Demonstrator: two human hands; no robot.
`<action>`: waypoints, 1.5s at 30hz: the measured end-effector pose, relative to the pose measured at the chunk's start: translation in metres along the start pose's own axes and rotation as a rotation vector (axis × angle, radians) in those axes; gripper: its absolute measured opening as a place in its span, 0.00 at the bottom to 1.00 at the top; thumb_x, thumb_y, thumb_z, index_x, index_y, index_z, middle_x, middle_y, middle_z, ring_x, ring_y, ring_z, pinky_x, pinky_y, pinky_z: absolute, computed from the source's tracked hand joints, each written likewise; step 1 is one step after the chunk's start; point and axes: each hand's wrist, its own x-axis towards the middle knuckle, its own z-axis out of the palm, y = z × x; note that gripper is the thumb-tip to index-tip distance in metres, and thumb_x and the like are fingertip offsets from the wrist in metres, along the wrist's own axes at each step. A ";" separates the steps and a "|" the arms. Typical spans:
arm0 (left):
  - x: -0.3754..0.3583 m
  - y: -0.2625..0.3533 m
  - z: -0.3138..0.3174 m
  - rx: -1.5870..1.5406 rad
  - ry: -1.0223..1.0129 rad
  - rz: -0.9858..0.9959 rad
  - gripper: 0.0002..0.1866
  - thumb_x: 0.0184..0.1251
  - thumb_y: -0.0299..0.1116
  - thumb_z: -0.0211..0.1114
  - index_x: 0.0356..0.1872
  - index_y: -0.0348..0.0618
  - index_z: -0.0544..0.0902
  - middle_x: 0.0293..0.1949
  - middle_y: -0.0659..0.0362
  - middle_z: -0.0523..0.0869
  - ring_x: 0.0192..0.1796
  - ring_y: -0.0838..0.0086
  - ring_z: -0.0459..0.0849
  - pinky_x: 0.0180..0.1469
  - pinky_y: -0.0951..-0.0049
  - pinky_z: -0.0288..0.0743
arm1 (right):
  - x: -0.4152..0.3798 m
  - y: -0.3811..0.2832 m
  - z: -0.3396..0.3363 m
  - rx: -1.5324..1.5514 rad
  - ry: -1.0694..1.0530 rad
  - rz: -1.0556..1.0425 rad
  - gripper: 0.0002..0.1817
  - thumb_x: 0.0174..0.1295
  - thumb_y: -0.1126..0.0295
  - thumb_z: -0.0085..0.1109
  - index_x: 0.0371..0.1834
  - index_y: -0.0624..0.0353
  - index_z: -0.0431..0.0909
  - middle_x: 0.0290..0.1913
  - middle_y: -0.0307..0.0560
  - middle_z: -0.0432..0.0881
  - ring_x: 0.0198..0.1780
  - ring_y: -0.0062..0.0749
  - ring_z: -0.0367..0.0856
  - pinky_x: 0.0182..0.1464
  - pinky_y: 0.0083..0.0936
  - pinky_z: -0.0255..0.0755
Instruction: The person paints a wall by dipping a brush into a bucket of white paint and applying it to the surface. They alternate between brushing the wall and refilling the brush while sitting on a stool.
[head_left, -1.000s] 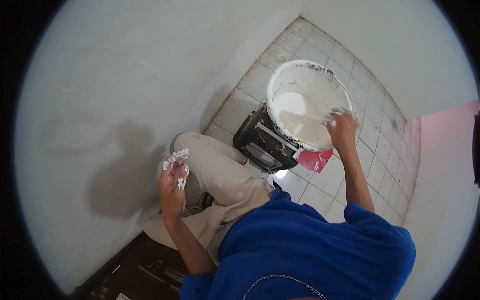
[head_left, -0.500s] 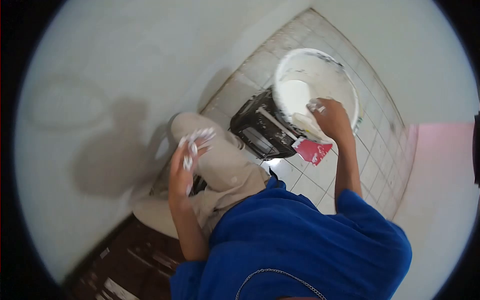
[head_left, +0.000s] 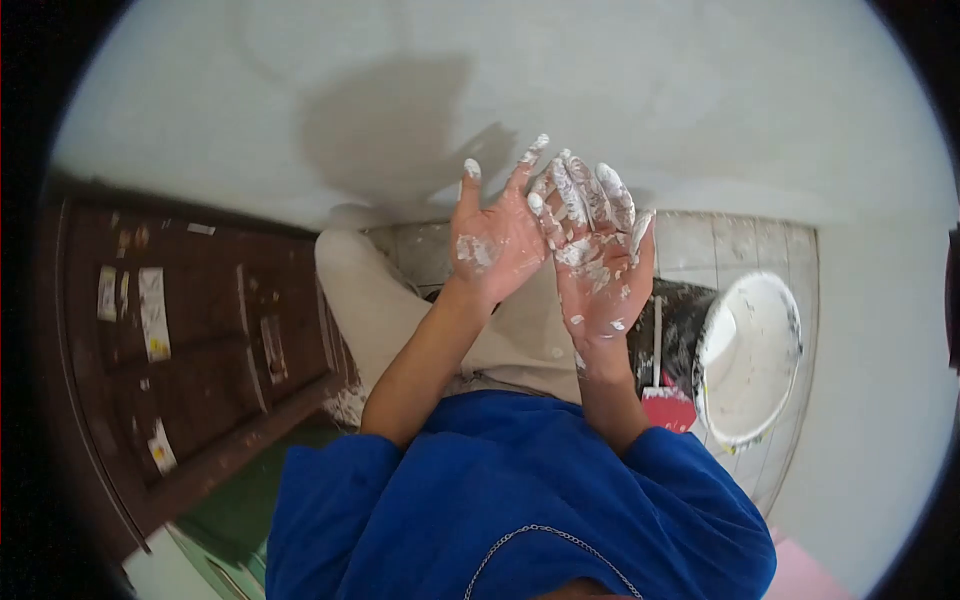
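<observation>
My left hand [head_left: 492,240] is raised palm up with its fingers apart, white paste-like smears on the palm and fingertips. Right beside it, my right hand [head_left: 598,255] also faces palm up, its fingers stretched and more thickly coated in the white stuff. The two hands overlap at the fingers, and neither holds anything. To the right on the floor stands a white bucket [head_left: 755,375] with a smeared rim. A red-bladed scraper [head_left: 668,408] with a pale handle rests beside it, by a dark container [head_left: 684,315] splashed with white.
A pale wall [head_left: 720,110] rises close in front of my hands. On the left is a brown panelled door [head_left: 205,345] with paper scraps and white spots. Grey floor tiles [head_left: 735,240] run along the wall. Something green [head_left: 240,495] lies at lower left.
My right hand has come away from the bucket and up beside the left hand. Both palms now face up. The view has turned, bringing the brown door more into sight.
</observation>
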 end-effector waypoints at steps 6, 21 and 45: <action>-0.038 0.011 0.016 0.123 0.056 0.218 0.38 0.70 0.63 0.39 0.72 0.47 0.55 0.69 0.49 0.62 0.70 0.58 0.60 0.71 0.54 0.52 | 0.019 0.022 -0.006 0.243 -0.112 0.117 0.33 0.72 0.49 0.32 0.67 0.68 0.58 0.69 0.59 0.59 0.72 0.49 0.54 0.71 0.50 0.51; -0.156 0.070 -0.031 0.622 0.437 0.649 0.07 0.72 0.36 0.53 0.43 0.45 0.75 0.34 0.62 0.78 0.38 0.71 0.78 0.50 0.65 0.75 | 0.031 -0.008 -0.066 -0.331 0.253 0.155 0.16 0.68 0.60 0.51 0.53 0.57 0.76 0.37 0.37 0.78 0.37 0.24 0.74 0.42 0.25 0.70; -0.049 0.125 -0.062 1.076 0.529 0.197 0.14 0.70 0.35 0.58 0.52 0.42 0.74 0.47 0.58 0.81 0.50 0.70 0.82 0.56 0.67 0.75 | 0.064 0.045 -0.046 -0.570 0.209 0.412 0.10 0.64 0.69 0.56 0.46 0.61 0.78 0.37 0.40 0.82 0.37 0.22 0.80 0.37 0.22 0.74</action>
